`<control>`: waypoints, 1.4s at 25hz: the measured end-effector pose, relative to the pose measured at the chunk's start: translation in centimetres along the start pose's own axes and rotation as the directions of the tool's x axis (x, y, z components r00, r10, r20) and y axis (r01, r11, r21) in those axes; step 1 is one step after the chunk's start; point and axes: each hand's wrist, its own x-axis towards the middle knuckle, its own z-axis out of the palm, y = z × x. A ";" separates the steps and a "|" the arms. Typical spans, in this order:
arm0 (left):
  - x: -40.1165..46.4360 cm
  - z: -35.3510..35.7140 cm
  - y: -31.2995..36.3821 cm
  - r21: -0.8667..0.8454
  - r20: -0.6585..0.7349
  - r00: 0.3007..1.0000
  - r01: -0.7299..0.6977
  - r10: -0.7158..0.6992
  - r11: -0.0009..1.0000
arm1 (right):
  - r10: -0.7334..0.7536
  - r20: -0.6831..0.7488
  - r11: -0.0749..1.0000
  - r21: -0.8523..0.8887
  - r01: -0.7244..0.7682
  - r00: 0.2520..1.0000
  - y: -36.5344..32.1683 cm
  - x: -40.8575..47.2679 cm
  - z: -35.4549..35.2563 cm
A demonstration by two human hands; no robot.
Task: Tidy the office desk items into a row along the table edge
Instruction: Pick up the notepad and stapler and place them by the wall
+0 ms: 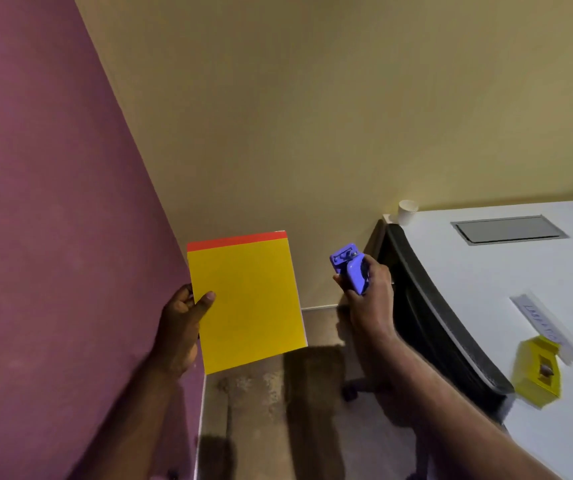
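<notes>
My left hand (181, 327) grips a yellow notepad (247, 303) with a red top strip by its left edge, holding it up in the air in front of the wall corner. My right hand (369, 299) is closed around a purple stapler-like tool (350, 270), also in the air, left of the white table (485, 271). On the table near its front edge lies a small yellow box (537, 372), partly over a white label strip (543, 327).
A white paper cup (407, 211) stands at the table's far left corner. A grey cable hatch (510, 229) is set into the tabletop. A dark office chair (434, 323) sits against the table's left edge. A purple wall is at left, wooden floor below.
</notes>
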 end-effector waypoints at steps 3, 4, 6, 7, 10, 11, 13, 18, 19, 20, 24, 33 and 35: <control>5.7 1.1 -0.4 0.010 0.072 0.997 -0.007 0.006 1.000 | 0.029 -0.050 0.999 -0.043 -0.031 0.998 -0.5 3.2 1.2; 7.5 1.7 -0.5 0.011 0.085 0.996 0.000 -0.001 1.000 | 0.027 -0.063 0.998 -0.052 -0.030 0.998 -0.4 4.3 1.5; 11.7 3.4 -0.5 -0.001 0.124 0.992 0.013 -0.013 1.000 | 0.037 -0.104 0.998 -0.053 -0.042 0.994 0.2 7.4 2.2; 13.8 4.3 -0.5 -0.009 0.146 0.989 0.018 -0.016 1.000 | 0.049 -0.127 0.998 -0.044 -0.054 0.991 0.7 9.0 2.6; 20.7 7.1 -0.9 0.004 0.194 0.981 0.025 -0.025 1.000 | 0.081 -0.184 0.994 -0.056 -0.092 0.980 2.5 14.8 3.9; 23.0 7.9 -1.1 0.004 0.211 0.977 0.033 -0.033 0.999 | 0.087 -0.200 0.992 -0.069 -0.103 0.976 3.1 16.8 4.3; 27.0 9.8 -1.1 -0.003 0.232 0.971 0.053 -0.051 0.999 | 0.091 -0.212 0.991 -0.080 -0.110 0.973 3.9 20.1 5.1; 35.4 15.3 -0.6 0.008 0.340 0.939 0.055 -0.055 0.998 | 0.119 -0.268 0.985 -0.091 -0.148 0.956 5.0 26.6 5.9; 36.9 16.3 -0.8 0.006 0.358 0.932 0.060 -0.058 0.998 | 0.132 -0.281 0.981 -0.100 -0.165 0.951 5.4 27.4 5.9; 38.7 17.5 -1.1 0.004 0.380 0.922 0.071 -0.068 0.997 | 0.147 -0.303 0.977 -0.105 -0.186 0.941 6.1 28.5 5.9; 44.6 22.3 -2.5 -0.001 0.484 0.867 0.135 -0.117 0.991 | 0.195 -0.395 0.944 -0.172 -0.280 0.898 8.8 32.2 5.5; 54.6 33.2 -5.3 0.101 0.790 0.579 0.201 -0.201 0.974 | 0.244 -0.672 0.883 -0.144 -0.447 0.700 11.4 36.8 4.2; 55.2 35.4 -5.7 0.133 0.822 0.526 0.195 -0.218 0.972 | 0.262 -0.692 0.856 -0.156 -0.493 0.673 12.2 37.1 3.1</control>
